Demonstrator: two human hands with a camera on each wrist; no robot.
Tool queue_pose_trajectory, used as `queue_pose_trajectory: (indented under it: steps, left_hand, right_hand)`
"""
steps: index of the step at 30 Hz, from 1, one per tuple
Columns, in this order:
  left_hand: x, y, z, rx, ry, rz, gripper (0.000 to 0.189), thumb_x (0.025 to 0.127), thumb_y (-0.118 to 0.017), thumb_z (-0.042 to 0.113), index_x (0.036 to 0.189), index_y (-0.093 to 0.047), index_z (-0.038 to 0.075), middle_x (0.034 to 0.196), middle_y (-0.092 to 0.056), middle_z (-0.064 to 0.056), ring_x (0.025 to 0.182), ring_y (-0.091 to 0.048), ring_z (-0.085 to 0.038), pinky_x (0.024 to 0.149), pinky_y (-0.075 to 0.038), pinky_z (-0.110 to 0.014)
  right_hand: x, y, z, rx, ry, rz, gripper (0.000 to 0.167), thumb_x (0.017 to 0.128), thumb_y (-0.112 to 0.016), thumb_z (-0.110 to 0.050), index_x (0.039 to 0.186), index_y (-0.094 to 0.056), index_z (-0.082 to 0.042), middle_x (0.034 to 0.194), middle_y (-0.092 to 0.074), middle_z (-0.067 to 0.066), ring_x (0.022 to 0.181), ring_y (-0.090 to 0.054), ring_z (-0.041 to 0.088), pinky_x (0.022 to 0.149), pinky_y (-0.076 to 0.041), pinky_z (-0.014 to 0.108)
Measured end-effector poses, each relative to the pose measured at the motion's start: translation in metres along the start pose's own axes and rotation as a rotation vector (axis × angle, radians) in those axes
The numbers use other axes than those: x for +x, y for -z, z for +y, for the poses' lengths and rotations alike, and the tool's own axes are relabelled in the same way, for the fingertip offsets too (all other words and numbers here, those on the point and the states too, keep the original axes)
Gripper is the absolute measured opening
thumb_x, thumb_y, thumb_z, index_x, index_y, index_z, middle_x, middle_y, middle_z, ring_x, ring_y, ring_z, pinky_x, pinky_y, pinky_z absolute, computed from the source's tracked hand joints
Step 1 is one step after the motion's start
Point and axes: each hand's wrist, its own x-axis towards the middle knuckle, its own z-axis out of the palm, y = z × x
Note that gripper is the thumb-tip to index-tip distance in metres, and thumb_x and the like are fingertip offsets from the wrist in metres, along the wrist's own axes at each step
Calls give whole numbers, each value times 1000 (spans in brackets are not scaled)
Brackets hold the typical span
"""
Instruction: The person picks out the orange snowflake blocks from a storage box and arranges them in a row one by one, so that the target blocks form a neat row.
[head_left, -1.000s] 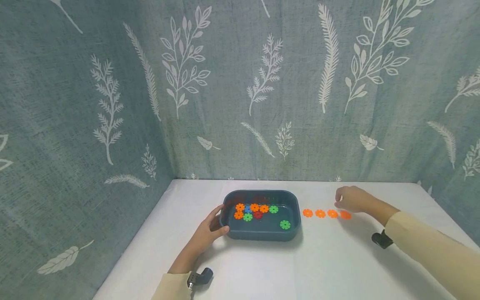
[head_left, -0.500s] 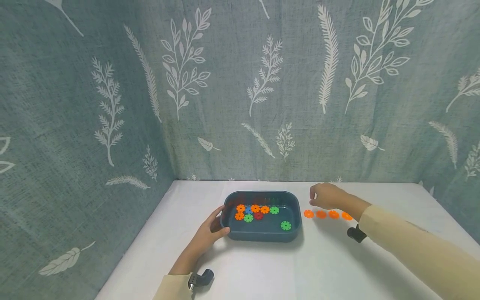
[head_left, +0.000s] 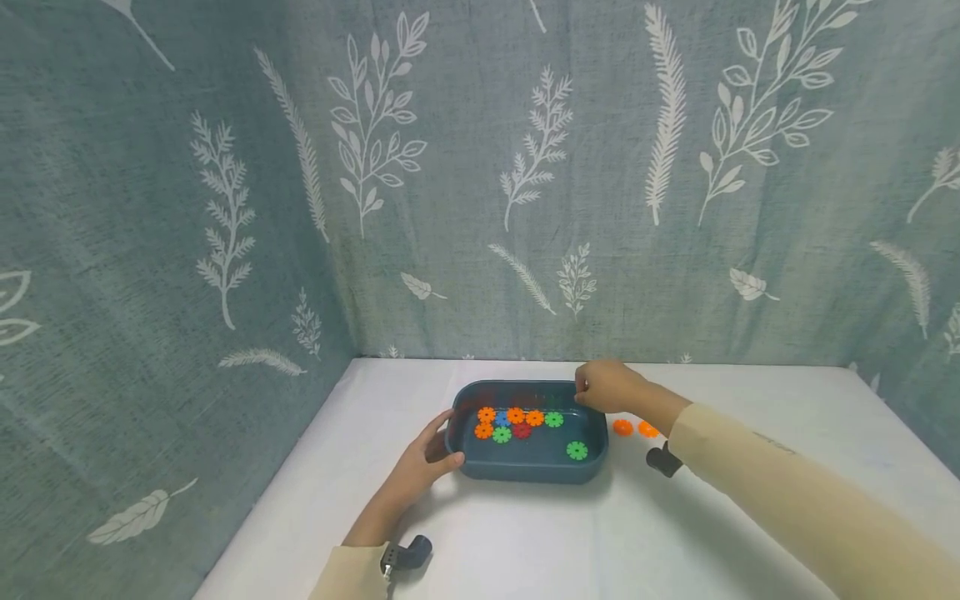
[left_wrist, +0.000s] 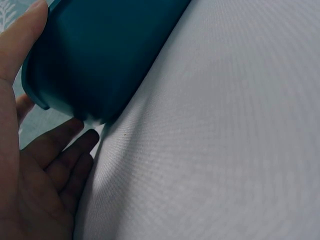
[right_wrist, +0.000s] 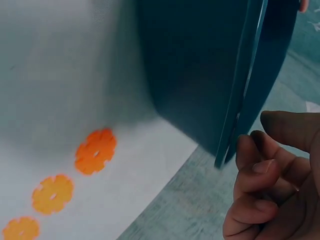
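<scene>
Left hand (head_left: 415,468) grips the tray (head_left: 525,473); right hand (head_left: 611,387) is at its far right corner.
Left thumb and fingers clamp the left end; right fingers curl loosely, thumb apart from them. 9 discs (head_left: 535,414) lie inside; the right wrist view shows 3 orange discs (right_wrist: 91,156) on the table (head_left: 517,542), right of the tray.

The tray (head_left: 525,472) is dark teal-blue. Inside it, orange discs (head_left: 483,430) mix with green discs (head_left: 577,451), a blue disc (head_left: 502,419) and a red disc (head_left: 522,432); the bench discs (head_left: 623,427) are orange too, on a white bench (head_left: 525,542). The grey-green cloth (head_left: 465,167) has a white leaf-and-sprig print (head_left: 140,517); both sleeves (head_left: 810,500) are cream.
</scene>
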Motion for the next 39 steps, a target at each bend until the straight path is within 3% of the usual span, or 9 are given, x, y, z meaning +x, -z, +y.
queue_pose_trajectory:
  steps: [7, 17, 27, 35, 39]
  left_hand:
    - [3, 0, -4, -7, -16, -9, 78, 84, -76, 39, 150, -35, 33, 150, -41, -14, 134, -42, -35, 107, -32, -58]
    - [2, -1, -1, -2, -30, -10, 78, 84, -76, 39, 150, -36, 31, 147, -43, -17, 131, -45, -36, 105, -34, -58]
    - [-1, 2, 1, -30, -43, -27, 78, 85, -76, 37, 151, -34, 29, 151, -40, -14, 134, -41, -35, 107, -33, -55]
    - [-2, 3, 1, -35, -44, -39, 78, 86, -75, 35, 151, -34, 28, 148, -42, -16, 133, -43, -34, 107, -34, -54]
    - [-2, 3, 1, -28, -45, -37, 78, 86, -75, 36, 151, -34, 29, 148, -43, -16, 133, -43, -34, 107, -34, -55]
  right_hand:
    - [12, -10, -12, 20, 34, -6, 12, 90, -68, -15, 79, -63, -13, 71, -58, -2, 64, -54, 16, 60, -48, 33]
    - [25, -33, -25, 32, 10, -56, 4, 87, -70, -12, 84, -68, -12, 80, -62, -3, 73, -58, 16, 69, -52, 36]
    - [28, -50, -37, 12, 22, -72, 15, 88, -72, -14, 102, -72, -12, 107, -68, 4, 98, -63, 22, 89, -52, 44]
    - [33, -58, -40, 22, 27, -84, 15, 88, -71, -11, 102, -71, -15, 101, -67, 3, 86, -60, 18, 83, -52, 41]
    - [36, -62, -38, 25, 16, -93, 17, 87, -72, -12, 103, -71, -17, 105, -67, 4, 90, -59, 18, 83, -52, 41]
